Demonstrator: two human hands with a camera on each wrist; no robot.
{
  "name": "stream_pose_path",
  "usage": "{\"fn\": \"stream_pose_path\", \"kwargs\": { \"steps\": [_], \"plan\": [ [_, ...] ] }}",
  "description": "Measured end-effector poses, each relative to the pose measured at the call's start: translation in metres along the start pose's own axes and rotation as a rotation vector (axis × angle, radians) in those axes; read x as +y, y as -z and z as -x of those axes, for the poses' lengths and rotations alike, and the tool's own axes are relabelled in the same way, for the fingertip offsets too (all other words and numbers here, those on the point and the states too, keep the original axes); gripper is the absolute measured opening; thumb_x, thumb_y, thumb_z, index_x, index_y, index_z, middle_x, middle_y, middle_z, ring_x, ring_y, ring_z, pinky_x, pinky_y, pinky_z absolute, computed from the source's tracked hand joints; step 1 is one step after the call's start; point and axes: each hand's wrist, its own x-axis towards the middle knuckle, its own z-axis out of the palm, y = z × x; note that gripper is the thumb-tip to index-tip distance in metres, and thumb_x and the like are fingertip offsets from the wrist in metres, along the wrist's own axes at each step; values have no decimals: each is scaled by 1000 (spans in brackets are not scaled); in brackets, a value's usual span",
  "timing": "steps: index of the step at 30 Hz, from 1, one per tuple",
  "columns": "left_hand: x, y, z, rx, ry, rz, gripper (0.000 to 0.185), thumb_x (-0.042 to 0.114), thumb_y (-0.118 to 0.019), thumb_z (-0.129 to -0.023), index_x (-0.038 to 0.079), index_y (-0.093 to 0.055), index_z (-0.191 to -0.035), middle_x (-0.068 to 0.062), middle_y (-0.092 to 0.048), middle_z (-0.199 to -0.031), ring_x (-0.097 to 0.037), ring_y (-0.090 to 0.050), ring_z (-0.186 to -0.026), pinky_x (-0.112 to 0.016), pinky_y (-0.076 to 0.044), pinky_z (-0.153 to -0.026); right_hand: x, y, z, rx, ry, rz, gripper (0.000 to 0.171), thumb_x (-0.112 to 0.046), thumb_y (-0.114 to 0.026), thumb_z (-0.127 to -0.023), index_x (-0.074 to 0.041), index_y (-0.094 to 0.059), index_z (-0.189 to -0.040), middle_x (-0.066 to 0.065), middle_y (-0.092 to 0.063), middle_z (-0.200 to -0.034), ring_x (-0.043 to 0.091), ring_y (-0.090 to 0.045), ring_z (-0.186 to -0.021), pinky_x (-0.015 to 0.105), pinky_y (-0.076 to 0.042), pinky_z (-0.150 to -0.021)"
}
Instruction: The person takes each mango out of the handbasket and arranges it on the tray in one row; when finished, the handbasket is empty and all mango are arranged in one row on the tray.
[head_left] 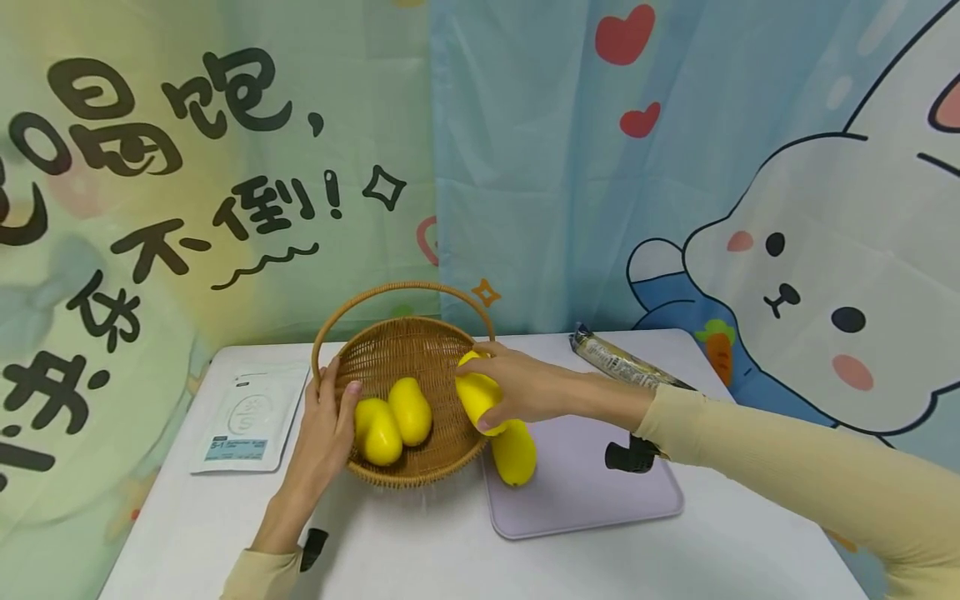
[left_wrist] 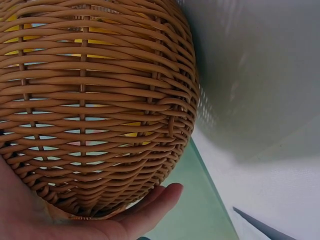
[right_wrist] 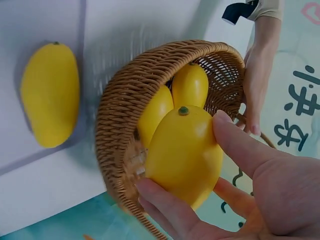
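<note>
A brown wicker basket (head_left: 405, 342) with an arched handle stands on the table, tilted so that its mouth faces me. My left hand (head_left: 327, 421) grips its left rim; the left wrist view shows the woven side (left_wrist: 100, 95) close up. Two yellow mangoes (head_left: 410, 411) lie inside. Between thumb and fingers, my right hand (head_left: 528, 383) holds another mango (right_wrist: 185, 155) at the right side of the basket mouth. One more mango (head_left: 515, 454) rests on the left part of a pale lilac board (head_left: 592, 492), right of the basket.
On the left of the white table (head_left: 420, 550) lies a flat white packet (head_left: 247, 417) with a blue label. A long shiny wrapped package (head_left: 618, 358) lies at the back right, partly behind my right arm. A printed curtain (head_left: 510, 167) hangs behind the table.
</note>
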Motion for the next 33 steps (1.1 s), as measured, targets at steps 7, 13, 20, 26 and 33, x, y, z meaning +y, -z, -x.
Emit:
{"fn": "stream_pose_path", "kwargs": {
  "steps": [7,13,20,26,33],
  "plan": [
    [-1,0,0,1,1,0,69,58,-27,-107,25,-9,-165,-24,-10,-167,-53,-29,-146,-74,-29,-111,31,1,21,50,-18,-30,69,-29,-81,-88,-20,-51,-150,18,-23,-167,43,-34,-148,63,-36,-114],
    [-1,-1,0,-2,2,3,68,57,-27,-108,28,-7,-165,-25,-11,-167,-53,-30,-146,-73,-29,-111,65,-4,35,133,-42,-24,67,-29,-81,-87,-15,-54,-147,24,-27,-163,51,-36,-143,70,-34,-111],
    [0,-1,0,8,-6,4,67,57,-28,-108,31,-6,-165,-24,-11,-167,-53,-30,-146,-73,-29,-111,101,-27,37,203,-47,-3,66,-29,-83,-85,-11,-57,-143,29,-34,-158,53,-41,-139,71,-36,-109],
    [0,-1,0,-1,4,2,66,56,-27,-108,31,-5,-165,-24,-11,-167,-53,-28,-147,-73,-27,-112,125,-59,33,190,-74,-83,67,-24,-82,-87,-9,-54,-146,30,-29,-160,51,-43,-138,68,-38,-109],
    [0,-1,0,5,-2,6,66,55,-28,-108,31,-6,-165,-25,-12,-167,-53,-28,-147,-73,-27,-112,139,-80,26,203,-74,-139,68,-24,-83,-86,-8,-54,-146,30,-27,-160,52,-37,-142,69,-32,-113]
  ]
}}
